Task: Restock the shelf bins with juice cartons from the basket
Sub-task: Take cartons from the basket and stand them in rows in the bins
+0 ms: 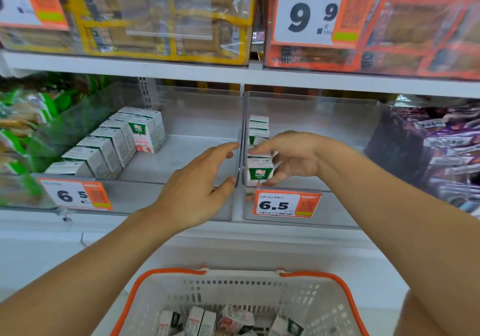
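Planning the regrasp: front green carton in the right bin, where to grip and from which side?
Pinch the front green carton across its narrow side faces, near the top, coming from above. It stands upright against the bin's left wall with cartons behind, so only the top is free.

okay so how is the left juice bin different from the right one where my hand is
The left bin holds a long row of cartons along its left wall; the right bin holds a shorter row, also along its left wall. The right hand reaches into the right bin; the left hand touches the left bin's right wall. Both are clear, tagged 6.5.
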